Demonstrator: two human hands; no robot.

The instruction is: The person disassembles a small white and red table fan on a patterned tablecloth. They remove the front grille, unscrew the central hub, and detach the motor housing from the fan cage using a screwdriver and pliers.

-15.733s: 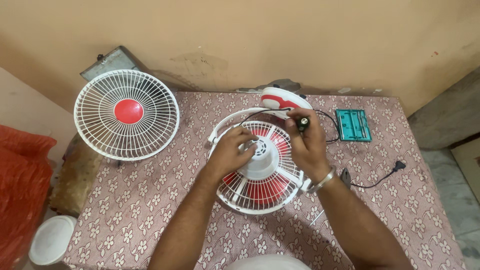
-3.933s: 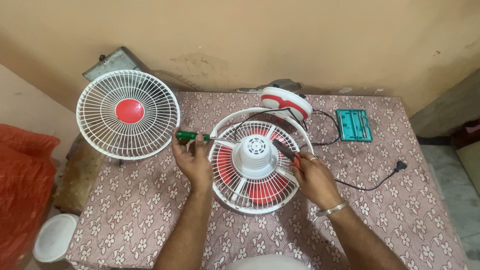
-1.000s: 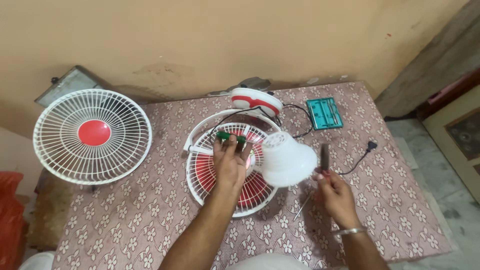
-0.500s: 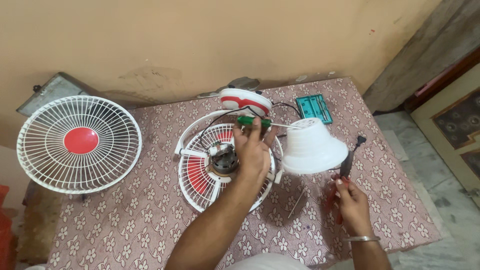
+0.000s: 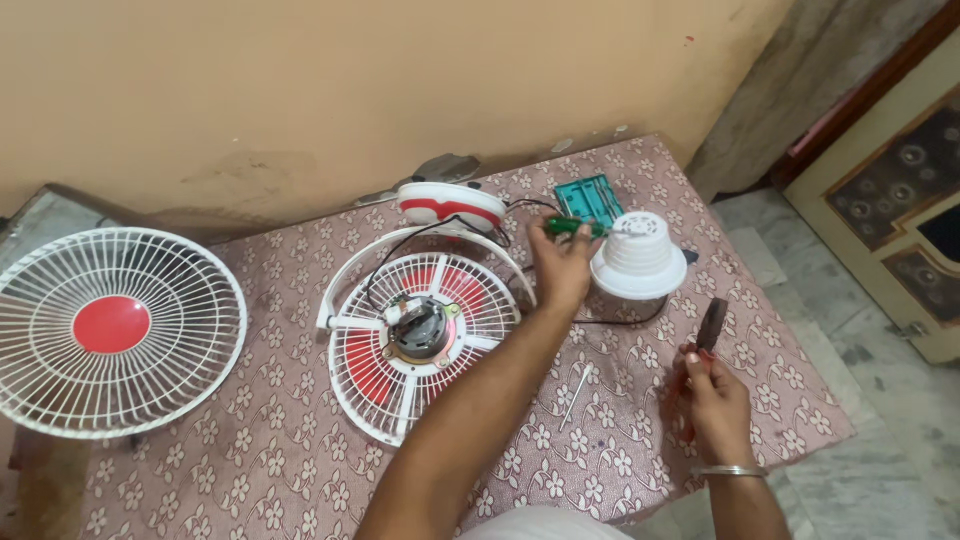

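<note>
My left hand (image 5: 562,268) grips a green-handled screwdriver (image 5: 572,227) and hovers just left of a white domed motor cover (image 5: 640,258) that sits on the flowered tablecloth (image 5: 250,440). My right hand (image 5: 712,398) holds dark pliers (image 5: 711,324) with red grips, near the table's right edge. The fan's rear guard (image 5: 372,395) lies flat with red blades under it and the bare motor (image 5: 420,328) exposed in the middle.
The fan's front guard (image 5: 110,330) with a red centre lies at the left. A white and red fan base (image 5: 450,204), a green box (image 5: 590,196), a black cord (image 5: 620,320) and a thin metal rod (image 5: 575,395) lie on the table. Floor and a door are at the right.
The white motor cover came off the fan in my right hand and now rests on the table. My left hand with the screwdriver moved right, beside it. The view swung right.
</note>
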